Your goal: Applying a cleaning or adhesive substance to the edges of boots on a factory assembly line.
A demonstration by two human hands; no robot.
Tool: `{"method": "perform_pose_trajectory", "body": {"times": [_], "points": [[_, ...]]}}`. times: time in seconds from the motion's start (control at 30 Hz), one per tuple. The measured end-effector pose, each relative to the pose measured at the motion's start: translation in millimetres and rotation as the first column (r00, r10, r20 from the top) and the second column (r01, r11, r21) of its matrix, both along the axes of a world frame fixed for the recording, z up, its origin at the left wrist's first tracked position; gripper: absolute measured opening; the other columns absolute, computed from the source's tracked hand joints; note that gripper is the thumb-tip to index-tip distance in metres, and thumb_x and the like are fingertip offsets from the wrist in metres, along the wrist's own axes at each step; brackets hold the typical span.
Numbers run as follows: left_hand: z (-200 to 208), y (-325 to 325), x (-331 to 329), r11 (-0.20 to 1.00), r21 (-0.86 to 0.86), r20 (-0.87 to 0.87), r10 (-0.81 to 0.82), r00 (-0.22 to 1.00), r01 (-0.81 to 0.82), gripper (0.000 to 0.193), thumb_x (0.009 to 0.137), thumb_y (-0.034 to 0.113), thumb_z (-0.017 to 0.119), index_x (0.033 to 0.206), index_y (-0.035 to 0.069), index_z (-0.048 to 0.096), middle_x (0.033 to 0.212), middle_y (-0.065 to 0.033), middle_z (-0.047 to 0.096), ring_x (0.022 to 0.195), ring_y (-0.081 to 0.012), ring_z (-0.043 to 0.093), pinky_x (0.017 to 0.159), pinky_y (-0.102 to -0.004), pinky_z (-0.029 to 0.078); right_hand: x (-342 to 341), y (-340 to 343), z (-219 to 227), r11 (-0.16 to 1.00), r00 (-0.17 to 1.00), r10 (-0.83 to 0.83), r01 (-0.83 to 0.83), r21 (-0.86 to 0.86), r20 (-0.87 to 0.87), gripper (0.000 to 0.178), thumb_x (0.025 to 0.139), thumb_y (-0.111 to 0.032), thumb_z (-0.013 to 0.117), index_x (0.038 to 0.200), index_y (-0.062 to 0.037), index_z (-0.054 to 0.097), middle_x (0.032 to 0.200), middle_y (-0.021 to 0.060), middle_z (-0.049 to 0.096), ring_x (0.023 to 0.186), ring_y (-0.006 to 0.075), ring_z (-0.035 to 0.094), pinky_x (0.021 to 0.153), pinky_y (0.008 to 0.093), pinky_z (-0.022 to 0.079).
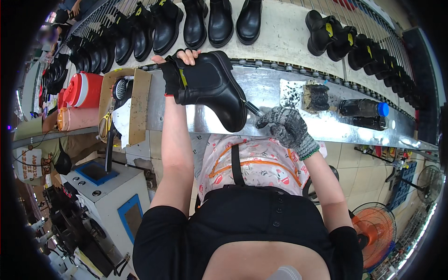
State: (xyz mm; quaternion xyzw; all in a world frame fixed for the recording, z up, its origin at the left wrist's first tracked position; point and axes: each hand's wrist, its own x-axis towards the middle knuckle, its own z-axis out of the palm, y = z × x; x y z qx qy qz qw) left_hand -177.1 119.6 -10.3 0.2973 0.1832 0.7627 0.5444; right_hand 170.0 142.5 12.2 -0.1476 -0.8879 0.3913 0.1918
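My left hand [171, 78], in a black fingerless glove, grips a black ankle boot [214, 88] by its upper shaft, fingers over the top. The boot is tilted, toe pointing down toward me, with its sole turned to the right. A yellow tab shows beside my glove. In a grey knitted glove, my right hand [287, 130] is closed around a slim tool [253, 108] with a shiny metallic shaft. Its tip is at the sole edge near the toe; what kind of tip it has is too small to tell.
Behind the metal bench [266, 79], a conveyor [280, 28] carries rows of black boots. On the right lie a dark-stained block [316, 97] and a blue-capped bottle [364, 108]. To the left stand a cardboard box [140, 107] with scissors [106, 126] and a red jug [84, 88].
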Motion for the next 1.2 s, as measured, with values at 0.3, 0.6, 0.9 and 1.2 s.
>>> {"method": "perform_pose_trajectory", "body": {"times": [0.3, 0.6, 0.9, 1.2], "points": [[-14.5, -7.4, -20.5, 0.943, -0.286, -0.034, 0.165, 0.986, -0.168, 0.091, 0.07, 0.087, 0.022, 0.057, 0.003, 0.054, 0.066, -0.0105, 0.055, 0.086, -0.0249, 0.053, 0.09, -0.0354, 0.04, 9.6, -9.8, -5.6, 0.951, 0.989, -0.06, 0.097, -0.292, 0.133, 0.05, 0.088, -0.049, 0.042, 0.092, -0.0068, 0.069, 0.092, 0.009, 0.069, 0.087, 0.0272, 0.064, 0.083, 0.0342, 0.049], [-18.6, 0.6, -22.4, 0.782, -0.437, -0.303, 0.337, 0.891, -0.445, 0.09, 0.074, 0.084, 0.023, 0.06, 0.001, 0.055, 0.074, -0.0146, 0.059, 0.078, -0.0263, 0.056, 0.083, -0.0336, 0.043, 17.7, -17.6, -28.5, 0.928, 0.989, -0.131, 0.146, -0.344, 0.066, 0.028, 0.092, -0.025, 0.047, 0.095, -0.0071, 0.068, 0.09, 0.0072, 0.068, 0.077, 0.0181, 0.064, 0.068, 0.0292, 0.05], [-34.9, 6.1, 2.3, 0.659, 0.02, -0.945, 0.259, 0.202, -0.752, 0.067, 0.093, 0.056, 0.037, 0.121, -0.005, 0.046, 0.093, -0.0167, 0.064, 0.089, -0.0279, 0.062, 0.075, -0.0345, 0.048, 35.3, -28.7, -55.4, 0.102, 0.844, -0.526, 0.179, -0.979, 0.1, 0.085, 0.08, -0.074, 0.04, 0.104, 0.0044, 0.061, 0.093, 0.0128, 0.067, 0.077, 0.018, 0.065, 0.062, 0.0234, 0.051], [-25.1, -27.2, 9.2, 0.56, 0.304, -0.952, 0.16, -0.259, -0.771, 0.084, 0.076, 0.059, 0.061, 0.125, -0.007, 0.042, 0.094, -0.0229, 0.064, 0.086, -0.0382, 0.062, 0.071, -0.0424, 0.048, 47.7, -14.4, -14.0, 0.221, 0.833, -0.529, 0.317, -0.922, 0.16, 0.068, 0.09, -0.06, 0.041, 0.101, 0.0039, 0.063, 0.092, 0.014, 0.068, 0.082, 0.0215, 0.066, 0.071, 0.0284, 0.053]]}}
